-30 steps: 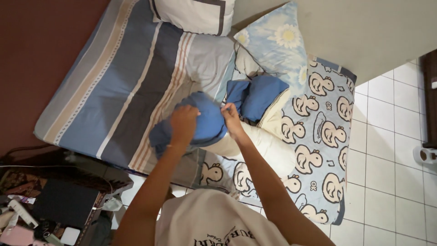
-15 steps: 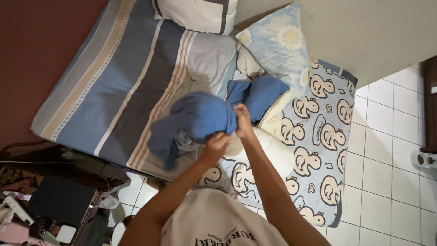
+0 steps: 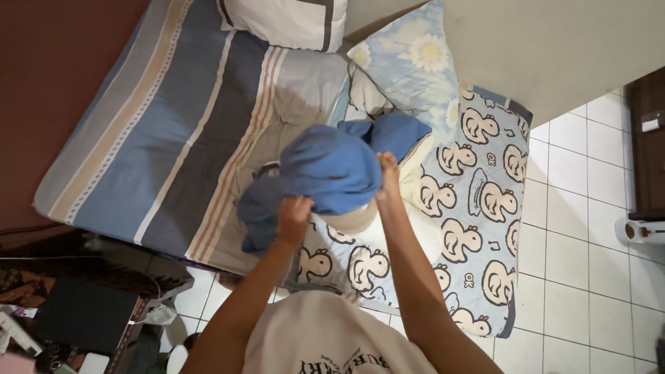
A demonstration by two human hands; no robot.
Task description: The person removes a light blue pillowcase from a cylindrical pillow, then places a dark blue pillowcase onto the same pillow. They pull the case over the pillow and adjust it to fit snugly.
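Note:
I hold a bunched blue cloth (image 3: 325,170) up over the bed with both hands. My left hand (image 3: 294,216) grips its lower edge, where a darker part of the cloth hangs down. My right hand (image 3: 386,173) pinches the cloth's right side. A second blue piece (image 3: 396,131) shows just behind it. Under the cloth lies a cream pillow (image 3: 409,208) on a blue blanket with a duck print (image 3: 485,201).
A striped blue, grey and beige bedsheet (image 3: 180,138) covers the mattress. A white pillow (image 3: 291,21) and a daisy-print pillow (image 3: 415,62) lie at its head. White floor tiles (image 3: 589,277) are on the right. Dark clutter and cables (image 3: 76,305) sit at lower left.
My left hand has moved from the top of the blue cloth down to its lower edge. The cloth has lifted and shifted a little to the right.

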